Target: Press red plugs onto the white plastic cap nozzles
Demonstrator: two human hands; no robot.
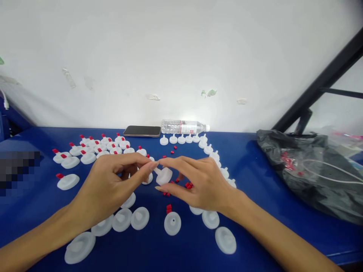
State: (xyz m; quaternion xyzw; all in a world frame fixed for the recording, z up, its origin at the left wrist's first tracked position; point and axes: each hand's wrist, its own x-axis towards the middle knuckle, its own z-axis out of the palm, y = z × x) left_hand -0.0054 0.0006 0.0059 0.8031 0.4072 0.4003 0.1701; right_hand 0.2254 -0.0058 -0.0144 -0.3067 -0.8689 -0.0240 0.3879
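Note:
A white plastic spout cap (164,176), tilted with its narrow spout toward the left, is held between my two hands above the table. My left hand (113,181) is closed in a pinch at the spout's tip, which the fingertips cover; whether a red piece is there too is hidden. Around the cap's wide base curve the thumb and fingers of my right hand (198,181). Below, another white cap (172,223) lies with its hollow side up, beside small red tips (169,208). More red tips (188,185) are scattered near my right fingers.
Several white caps with red tips (87,157) stand at the left. Plain white caps (208,149) form a curved row at right, others (121,220) lie in front. A phone (142,131) and a plastic bottle (184,127) lie by the wall. A black plastic bag (283,147) sits right.

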